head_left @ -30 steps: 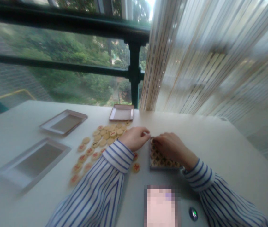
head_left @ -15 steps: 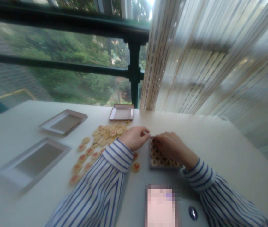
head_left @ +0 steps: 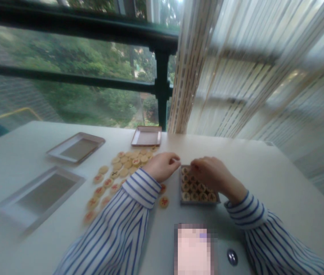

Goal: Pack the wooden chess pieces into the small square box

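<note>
My left hand (head_left: 163, 167) hovers at the right edge of a spread of round wooden Chinese chess pieces (head_left: 127, 165), some with red marks, some with black. Its fingers curl toward the thumb; whatever they hold, if anything, is hidden. To the right stands a small square box (head_left: 200, 203) with several rows of pieces lying face up in it. Over the box's far right part is my right hand (head_left: 211, 173), fingers bent down and closed, their tips partly out of sight. Two red-marked pieces, one of them a loose piece (head_left: 164, 202), lie between my left sleeve and the box.
Three shallow trays stand on the white table: a back tray (head_left: 146, 136), a left tray (head_left: 76, 148) and a larger front-left tray (head_left: 40, 196). Close to me lie a blurred-out phone-like object (head_left: 194, 250) and a dark oval object (head_left: 232, 257). A string curtain (head_left: 250, 76) hangs behind.
My right hand has shifted slightly right and up, uncovering more pieces at the box's left and front. My left hand has stayed almost still.
</note>
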The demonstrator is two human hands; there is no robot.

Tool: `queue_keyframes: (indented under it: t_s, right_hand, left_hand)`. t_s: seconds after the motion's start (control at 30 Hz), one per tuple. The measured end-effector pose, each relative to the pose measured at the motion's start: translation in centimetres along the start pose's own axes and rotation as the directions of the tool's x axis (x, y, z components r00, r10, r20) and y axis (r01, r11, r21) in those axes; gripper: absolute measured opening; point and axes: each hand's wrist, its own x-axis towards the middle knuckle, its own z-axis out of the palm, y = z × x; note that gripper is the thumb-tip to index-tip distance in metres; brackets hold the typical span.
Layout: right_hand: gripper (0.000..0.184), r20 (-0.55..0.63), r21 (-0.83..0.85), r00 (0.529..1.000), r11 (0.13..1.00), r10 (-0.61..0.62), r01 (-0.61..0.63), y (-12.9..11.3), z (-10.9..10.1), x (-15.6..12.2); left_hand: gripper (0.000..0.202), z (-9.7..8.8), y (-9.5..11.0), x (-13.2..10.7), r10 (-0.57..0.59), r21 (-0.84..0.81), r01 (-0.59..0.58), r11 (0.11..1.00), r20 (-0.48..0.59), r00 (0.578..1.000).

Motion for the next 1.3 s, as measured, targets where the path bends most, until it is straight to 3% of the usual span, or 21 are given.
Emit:
queue_keyframes:
  t_s: [0.43,0.57,0.83,1.0,1.17,1.3]
  right_hand:
    - [0.029,-0.080,0.059,0.987,0.989,0.139,-0.135,0.7,-1.3,-2.5]
    - [0.031,-0.110,0.117,0.978,0.979,0.177,-0.164,1.1,-0.4,-4.2]
    - [0.031,-0.207,0.403,0.941,0.900,0.266,-0.166,2.6,3.0,-8.2]
    - [0.035,-0.217,0.564,0.924,0.813,0.316,-0.145,2.8,5.2,-9.2]
    - [0.038,-0.174,0.628,0.925,0.762,0.337,-0.160,2.5,5.9,-9.4]
    - [0.039,-0.126,0.661,0.933,0.730,0.337,-0.174,2.3,5.9,-9.6]
  left_hand:
    - [0.030,-1.3,0.9,-0.2,0.029,-0.006,-0.029,1.000,-0.095,0.995]
    - [0.030,-1.8,1.4,-0.4,0.031,-0.007,-0.032,0.999,-0.114,0.993]
    - [0.026,-1.7,2.2,-2.1,0.078,0.033,-0.074,0.997,-0.161,0.984]
    - [0.023,-0.8,2.8,-5.1,0.062,0.106,-0.042,0.994,-0.195,0.979]
    - [0.018,1.7,2.5,-8.0,0.179,0.229,-0.122,0.966,-0.249,0.952]
    - [0.015,3.7,1.7,-9.0,0.287,0.322,-0.188,0.928,-0.294,0.912]
